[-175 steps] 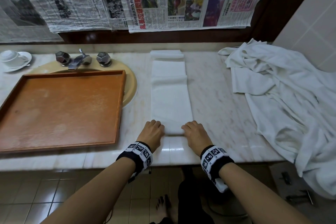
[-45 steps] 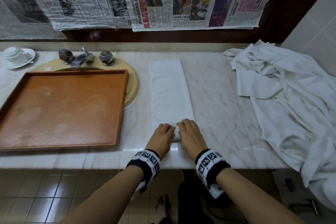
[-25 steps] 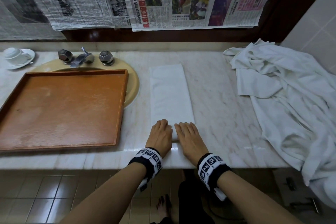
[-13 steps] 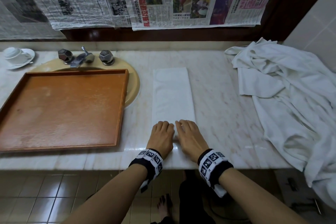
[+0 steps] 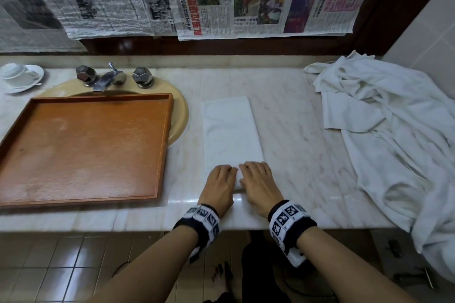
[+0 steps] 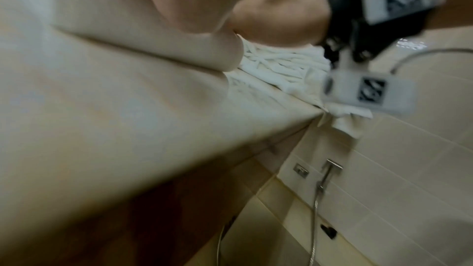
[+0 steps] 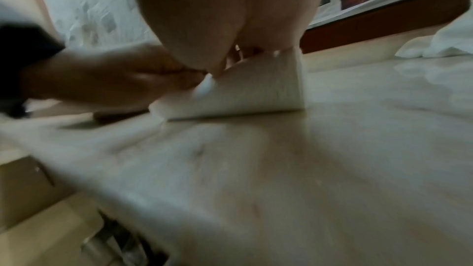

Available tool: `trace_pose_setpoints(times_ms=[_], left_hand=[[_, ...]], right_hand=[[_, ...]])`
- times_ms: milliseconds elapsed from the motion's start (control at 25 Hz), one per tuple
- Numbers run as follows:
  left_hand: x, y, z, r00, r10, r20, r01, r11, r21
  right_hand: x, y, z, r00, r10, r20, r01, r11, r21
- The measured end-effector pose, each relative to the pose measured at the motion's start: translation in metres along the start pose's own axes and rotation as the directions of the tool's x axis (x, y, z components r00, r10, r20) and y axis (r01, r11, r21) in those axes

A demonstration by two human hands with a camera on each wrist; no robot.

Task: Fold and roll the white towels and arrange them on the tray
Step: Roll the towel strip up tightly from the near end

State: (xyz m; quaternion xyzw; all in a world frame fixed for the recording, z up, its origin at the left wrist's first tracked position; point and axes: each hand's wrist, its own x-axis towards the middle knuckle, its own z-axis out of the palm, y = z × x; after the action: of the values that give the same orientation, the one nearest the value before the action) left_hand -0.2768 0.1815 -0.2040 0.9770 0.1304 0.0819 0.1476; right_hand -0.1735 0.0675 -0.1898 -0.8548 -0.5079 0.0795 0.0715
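Head view: a folded white towel [image 5: 231, 133] is laid as a long strip across the middle of the marble worktop [image 5: 295, 130], its near end rolled up close to the front edge. The roll is gripped by the left hand [image 5: 219, 186] and right hand [image 5: 258, 184], set side by side with fingers curled over it. A wooden tray [image 5: 81, 147] is seen at the left, over the sink. Loose white towels [image 5: 398, 135] are heaped at the right end.

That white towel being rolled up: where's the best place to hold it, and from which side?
Hold the rolled end nearest the counter's front edge, coming from above and the front as the left hand and right hand do. The towel lies flat beyond, offering nothing raised.
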Motion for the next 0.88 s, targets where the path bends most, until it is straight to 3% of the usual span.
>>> trace_pose_setpoints(times_ms=[160, 280, 360, 480, 640, 760, 880], left_hand=[[0.029, -0.007, -0.014, 0.986, -0.046, 0.162, 0.05, 0.999, -0.021], [0.02, 0.0, -0.014, 0.991, -0.101, 0.083, 0.106, 0.992, -0.067], [0.005, 0.005, -0.009, 0.999, -0.036, -0.017, 0.035, 0.997, -0.075], [-0.014, 0.008, 0.0, 0.997, 0.048, -0.063, -0.049, 0.999, -0.022], [0.009, -0.004, -0.009, 0.999, 0.035, 0.004, -0.035, 0.999, -0.029], [0.028, -0.003, -0.02, 0.994, 0.021, 0.111, -0.022, 1.0, 0.012], [0.021, 0.004, -0.021, 0.998, -0.025, 0.051, 0.023, 0.999, 0.046]], right_hand=[[-0.005, 0.003, 0.005, 1.0, 0.026, -0.009, -0.027, 0.998, -0.051], [0.011, 0.007, -0.001, 0.999, -0.006, -0.047, 0.005, 1.0, -0.013], [0.017, 0.007, -0.008, 1.0, -0.02, 0.022, 0.02, 1.0, -0.002], [0.021, 0.004, -0.012, 0.996, 0.014, 0.087, -0.015, 1.0, 0.01], [-0.006, -0.012, 0.003, 0.996, 0.066, -0.055, -0.066, 0.998, 0.004], [-0.017, -0.011, 0.014, 0.997, 0.039, -0.062, -0.041, 0.999, -0.034], [0.001, -0.002, 0.005, 0.998, 0.037, -0.051, -0.038, 0.999, -0.012]])
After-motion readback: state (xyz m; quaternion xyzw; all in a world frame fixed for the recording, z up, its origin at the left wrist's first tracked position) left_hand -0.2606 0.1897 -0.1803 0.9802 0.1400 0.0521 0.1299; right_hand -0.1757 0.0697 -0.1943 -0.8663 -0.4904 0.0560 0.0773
